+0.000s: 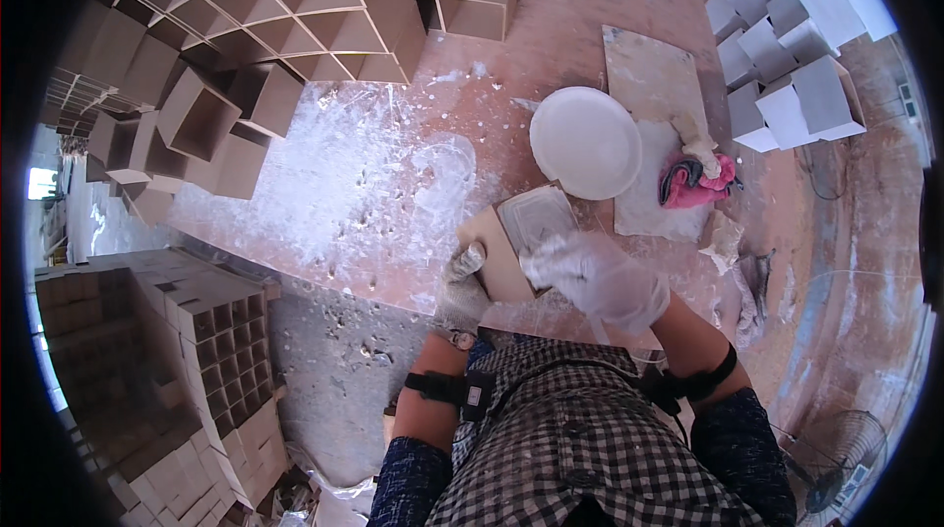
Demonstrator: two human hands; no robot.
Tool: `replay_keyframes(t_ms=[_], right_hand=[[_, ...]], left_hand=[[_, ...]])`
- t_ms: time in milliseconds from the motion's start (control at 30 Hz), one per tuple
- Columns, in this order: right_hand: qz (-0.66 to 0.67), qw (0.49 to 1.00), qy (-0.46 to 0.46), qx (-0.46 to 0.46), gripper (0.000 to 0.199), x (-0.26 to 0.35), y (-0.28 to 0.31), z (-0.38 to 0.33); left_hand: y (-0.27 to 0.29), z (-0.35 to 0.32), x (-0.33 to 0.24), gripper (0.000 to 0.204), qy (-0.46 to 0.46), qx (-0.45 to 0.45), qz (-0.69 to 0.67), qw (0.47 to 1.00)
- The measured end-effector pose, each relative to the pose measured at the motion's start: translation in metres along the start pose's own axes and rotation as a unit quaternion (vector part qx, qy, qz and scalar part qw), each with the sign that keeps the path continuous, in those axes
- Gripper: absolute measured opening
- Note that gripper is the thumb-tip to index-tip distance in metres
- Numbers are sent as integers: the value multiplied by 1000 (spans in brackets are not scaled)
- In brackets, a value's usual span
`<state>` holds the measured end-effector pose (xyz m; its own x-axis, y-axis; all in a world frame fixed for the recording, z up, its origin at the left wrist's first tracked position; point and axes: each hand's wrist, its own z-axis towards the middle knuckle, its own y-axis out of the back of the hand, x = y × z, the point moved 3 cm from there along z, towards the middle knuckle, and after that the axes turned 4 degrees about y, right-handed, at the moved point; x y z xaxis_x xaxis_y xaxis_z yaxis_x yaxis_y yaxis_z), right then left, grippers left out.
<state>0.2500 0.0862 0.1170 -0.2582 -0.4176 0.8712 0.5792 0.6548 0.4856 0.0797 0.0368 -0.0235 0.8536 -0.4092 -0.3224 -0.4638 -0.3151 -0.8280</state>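
My left hand, in a dirty white glove, grips the near left edge of a small brown open-sided box. My right hand, in a clear plastic glove smeared with white, presses on the box's top face, which is coated with white paste. The box is held tilted above the floor, just in front of a round white bucket of paste. Whatever the right hand holds against the paste is hidden under the glove.
A pink rag lies on a flat board to the right of the bucket. Brown honeycomb shelving fills the upper left. White-coated boxes stack at upper right. Stacked grid blocks stand at left; a fan at lower right.
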Motion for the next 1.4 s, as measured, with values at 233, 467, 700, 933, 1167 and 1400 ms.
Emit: replay_keyframes(t_ms=[233,467,700,933,1167,1400], right_hand=[[-220,974,-21,48,32,21,10,-13],[-311,946,-85,27,24,-22,15,-31],[-142,947,-207,-201,28,-26,5,-3],[-224,968,-62,-91,30,1,-11,-15],[-257,944,-110,-176,36,-43,4,-5],[-388,910,-53,-139,29,-45,14,15]], left_hand=[[-16,-1,-7,73,-11,6,61,998],[-28,-2,-9,67,-25,8,40,999],[-27,-1,-8,69,-13,22,37,999],[-16,2,-5,65,1,34,5,999],[-29,0,-7,63,-10,22,34,999],[-14,4,-1,66,-24,7,31,999]])
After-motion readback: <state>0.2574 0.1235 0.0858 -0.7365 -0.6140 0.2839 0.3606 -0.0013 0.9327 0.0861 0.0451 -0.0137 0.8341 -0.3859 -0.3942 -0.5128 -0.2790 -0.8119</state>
